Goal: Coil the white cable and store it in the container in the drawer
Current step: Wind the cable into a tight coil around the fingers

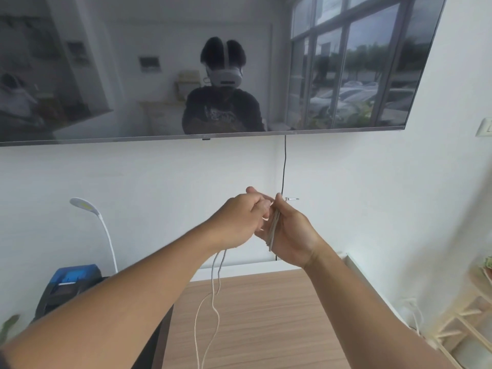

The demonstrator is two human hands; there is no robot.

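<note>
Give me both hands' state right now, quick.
Left hand: fingers curled around the thin white cable, loose strands hanging below.
Right hand: gripping the bundled loops of the same cable.

Single head-worn view, facing forward and slightly down, hands close, wall television (213, 67) ahead

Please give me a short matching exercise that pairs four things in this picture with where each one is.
Things:
1. white cable
2. desk lamp
3. television
4. wall socket

Places:
A. on the wall, upper right, beside the screen
B. standing at the left, by a blue box
C. held between the left hand and the right hand, its loose end trailing down over the wooden tabletop
D. mounted on the wall, filling the top of the view

Pairs: 1-C, 2-B, 3-D, 4-A
</note>
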